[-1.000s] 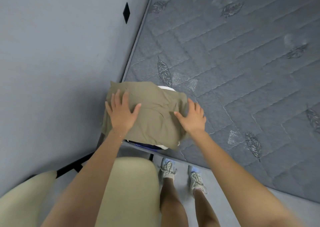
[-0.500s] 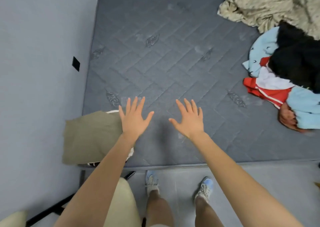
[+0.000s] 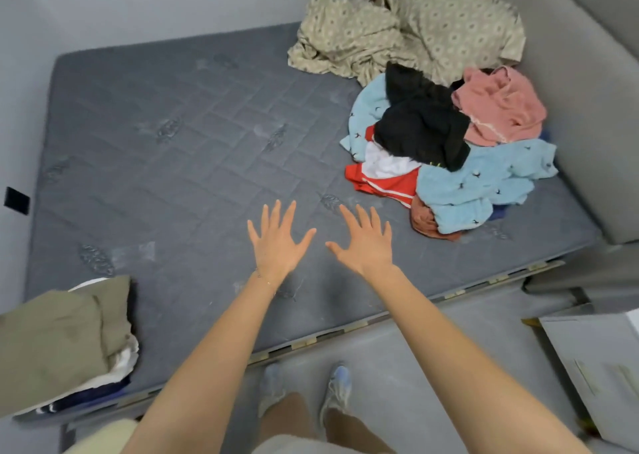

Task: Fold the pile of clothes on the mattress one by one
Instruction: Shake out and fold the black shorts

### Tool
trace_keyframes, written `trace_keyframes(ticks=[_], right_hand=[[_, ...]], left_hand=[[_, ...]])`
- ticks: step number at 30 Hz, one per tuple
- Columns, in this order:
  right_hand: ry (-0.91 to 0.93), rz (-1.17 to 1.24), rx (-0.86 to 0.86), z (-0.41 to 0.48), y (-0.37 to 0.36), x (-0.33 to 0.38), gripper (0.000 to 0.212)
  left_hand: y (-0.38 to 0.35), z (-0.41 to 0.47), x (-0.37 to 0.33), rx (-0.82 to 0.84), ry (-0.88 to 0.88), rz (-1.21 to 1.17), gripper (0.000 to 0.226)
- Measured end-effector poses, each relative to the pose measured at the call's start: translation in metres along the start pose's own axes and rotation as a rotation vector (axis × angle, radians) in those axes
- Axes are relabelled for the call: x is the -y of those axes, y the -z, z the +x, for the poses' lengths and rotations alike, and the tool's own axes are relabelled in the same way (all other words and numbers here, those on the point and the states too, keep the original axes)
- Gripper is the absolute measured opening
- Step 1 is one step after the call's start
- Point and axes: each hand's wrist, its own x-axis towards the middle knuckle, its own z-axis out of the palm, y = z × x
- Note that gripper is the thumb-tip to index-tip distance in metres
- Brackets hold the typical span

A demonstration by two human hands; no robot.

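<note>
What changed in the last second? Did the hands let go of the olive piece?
Yes. Both hands released the olive garment they were pressing; the left hand and right hand are now open and spread above the mattress, shifted right toward the unfolded pile. The olive garment stays folded atop the stack at the near-left corner.

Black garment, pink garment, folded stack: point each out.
black garment [image 3: 422, 125], head view, bunched middle.
pink garment [image 3: 501, 107], head view, crumpled centre.
folded stack [image 3: 52, 343], head view, olive top piece.
</note>
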Motion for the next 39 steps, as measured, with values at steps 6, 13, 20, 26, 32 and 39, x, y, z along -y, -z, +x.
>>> trace_keyframes(ticks=[6,13,20,26,32,39], right_hand=[[-0.109,0.025,-0.021,0.013,0.027,-0.065,0.080],[-0.263,0.121,-0.136,0.037,0.057,-0.137,0.080],[-0.379,0.209,-0.196,0.074,0.089,-0.224,0.074],[-0.352,0.178,-0.183,0.128,0.114,-0.307,0.077],[-0.177,0.114,-0.083,0.198,0.141,-0.379,0.079],[-0.042,0.048,0.005,0.265,0.156,-0.434,0.080]], left_hand=[[-0.010,0.034,-0.062,0.062,-0.124,0.048,0.073],[-0.025,0.087,-0.125,0.116,-0.252,0.085,0.072],[-0.046,0.133,-0.211,0.120,-0.346,0.079,0.072],[-0.081,0.180,-0.290,0.126,-0.274,0.129,0.074],[-0.115,0.218,-0.357,0.092,-0.099,0.115,0.074],[-0.146,0.254,-0.407,0.096,0.065,0.069,0.074]])
